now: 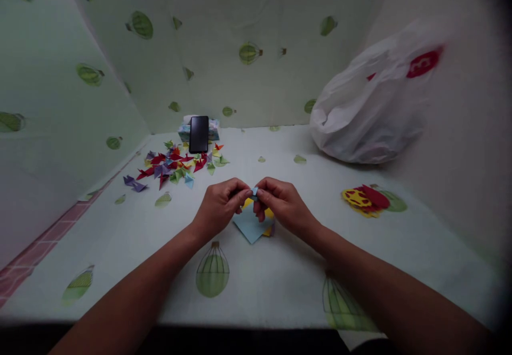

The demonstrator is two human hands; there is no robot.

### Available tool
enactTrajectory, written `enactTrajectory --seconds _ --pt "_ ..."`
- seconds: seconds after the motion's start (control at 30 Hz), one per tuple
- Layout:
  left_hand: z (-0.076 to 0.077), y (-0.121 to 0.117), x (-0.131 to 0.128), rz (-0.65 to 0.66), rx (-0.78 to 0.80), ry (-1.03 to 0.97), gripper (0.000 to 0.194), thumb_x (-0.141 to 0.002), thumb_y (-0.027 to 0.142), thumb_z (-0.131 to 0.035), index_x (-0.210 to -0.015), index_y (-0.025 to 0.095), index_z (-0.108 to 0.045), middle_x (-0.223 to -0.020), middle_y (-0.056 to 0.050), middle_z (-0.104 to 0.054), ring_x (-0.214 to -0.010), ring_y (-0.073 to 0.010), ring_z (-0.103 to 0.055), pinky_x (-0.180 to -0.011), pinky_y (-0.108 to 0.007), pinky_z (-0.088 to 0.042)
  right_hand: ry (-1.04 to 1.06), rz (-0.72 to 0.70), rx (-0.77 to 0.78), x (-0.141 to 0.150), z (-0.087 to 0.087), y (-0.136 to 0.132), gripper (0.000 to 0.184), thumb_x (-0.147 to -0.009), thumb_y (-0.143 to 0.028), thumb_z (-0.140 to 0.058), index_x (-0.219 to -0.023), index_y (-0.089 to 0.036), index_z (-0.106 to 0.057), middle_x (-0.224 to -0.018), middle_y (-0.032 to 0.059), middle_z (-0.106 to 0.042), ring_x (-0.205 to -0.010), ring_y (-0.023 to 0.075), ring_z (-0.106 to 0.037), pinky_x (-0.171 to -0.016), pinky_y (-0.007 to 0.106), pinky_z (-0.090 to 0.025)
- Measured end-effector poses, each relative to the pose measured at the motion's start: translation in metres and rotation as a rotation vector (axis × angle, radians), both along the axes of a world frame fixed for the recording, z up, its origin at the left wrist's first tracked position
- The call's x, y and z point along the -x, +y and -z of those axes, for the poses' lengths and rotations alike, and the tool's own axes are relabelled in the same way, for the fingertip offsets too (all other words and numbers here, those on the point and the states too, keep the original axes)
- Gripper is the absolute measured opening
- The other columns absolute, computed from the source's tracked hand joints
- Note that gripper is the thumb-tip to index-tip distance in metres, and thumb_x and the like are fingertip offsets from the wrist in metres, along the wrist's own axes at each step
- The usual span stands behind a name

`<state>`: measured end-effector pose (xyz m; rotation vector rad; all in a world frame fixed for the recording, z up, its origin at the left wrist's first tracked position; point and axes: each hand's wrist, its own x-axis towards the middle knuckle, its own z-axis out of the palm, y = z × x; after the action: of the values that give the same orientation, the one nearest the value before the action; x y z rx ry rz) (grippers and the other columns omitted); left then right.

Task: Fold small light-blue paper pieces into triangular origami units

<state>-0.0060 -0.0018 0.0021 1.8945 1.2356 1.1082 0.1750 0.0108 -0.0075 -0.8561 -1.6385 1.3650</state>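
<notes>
Between my fingertips is a small folded piece of light blue paper (255,191). My left hand (224,201) pinches its left side, thumb against forefinger. From the other side my right hand (282,199) grips it the same way, and the fingers cover much of the folds. Just below, partly hidden by my hands, lies a stack of square paper sheets, with a light blue sheet (252,226) on top and yellow and purple edges showing at the right.
Many folded paper cranes (176,165) in several colours lie at the back left. Behind them a black phone (199,134) leans on a tissue pack (214,128). A white plastic bag (368,109) stands back right, near yellow and red cut-out shapes (366,199).
</notes>
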Motion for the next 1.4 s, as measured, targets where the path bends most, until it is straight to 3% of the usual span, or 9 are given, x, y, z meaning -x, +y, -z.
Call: enactTrajectory --seconds 0.17,0.4,0.8,1.1,1.4 --pt "-0.0009 -0.0013 -0.0002 -0.003 0.013 0.000 0.020 -0.091 0.033 -0.061 -0.080 0.017 -0.065 -0.059 0.004 -0.058 -0.047 -0.0066 -0.054 -0.050 -0.019 -0.043 -0.010 -0.021 -0.004 -0.0001 0.0013 -0.0001 0.023 -0.092 -0.039 -0.054 -0.082 -0.018 -0.055 -0.064 -0.0005 -0.064 -0.048 0.0112 -0.058 -0.051 0.026 -0.046" --pt "-0.0008 -0.0005 0.0000 0.021 0.140 -0.074 0.023 -0.090 0.037 -0.061 -0.080 0.016 -0.064 -0.060 0.004 -0.058 -0.048 -0.0082 -0.056 -0.050 -0.020 -0.045 -0.092 0.077 -0.190 -0.0001 -0.0025 -0.0008 0.012 -0.088 -0.029 -0.058 -0.083 -0.019 -0.056 -0.065 -0.0002 -0.064 -0.058 0.0125 -0.060 -0.058 0.026 -0.046" --pt "-0.0051 -0.0021 -0.0003 0.002 0.072 -0.010 0.023 -0.091 0.035 -0.060 -0.079 0.016 -0.063 -0.057 0.004 -0.058 -0.047 -0.0077 -0.054 -0.049 -0.019 -0.043 -0.005 -0.060 -0.005 -0.0005 -0.0025 -0.0001 0.027 -0.092 -0.041 -0.053 -0.080 -0.017 -0.057 -0.064 0.0002 -0.064 -0.052 0.0116 -0.059 -0.055 0.026 -0.047" --pt "-0.0054 -0.0014 -0.0007 0.093 0.161 -0.042 0.026 -0.092 0.037 -0.057 -0.079 0.015 -0.063 -0.062 0.003 -0.059 -0.050 -0.0086 -0.056 -0.050 -0.020 -0.043 -0.006 -0.041 0.021 -0.0011 -0.0012 0.0019 0.027 -0.088 -0.041 -0.062 -0.076 -0.017 -0.057 -0.059 -0.0007 -0.063 -0.048 0.0107 -0.058 -0.051 0.025 -0.046" --pt "-0.0015 0.0005 0.0012 0.072 0.166 -0.159 0.028 -0.093 0.039 -0.058 -0.078 0.016 -0.060 -0.057 0.003 -0.057 -0.049 -0.0085 -0.054 -0.050 -0.020 -0.044 0.027 -0.001 0.053 -0.0002 -0.0053 -0.0006 0.026 -0.087 -0.040 -0.062 -0.074 -0.017 -0.057 -0.058 -0.0008 -0.063 -0.047 0.0108 -0.058 -0.049 0.024 -0.047"
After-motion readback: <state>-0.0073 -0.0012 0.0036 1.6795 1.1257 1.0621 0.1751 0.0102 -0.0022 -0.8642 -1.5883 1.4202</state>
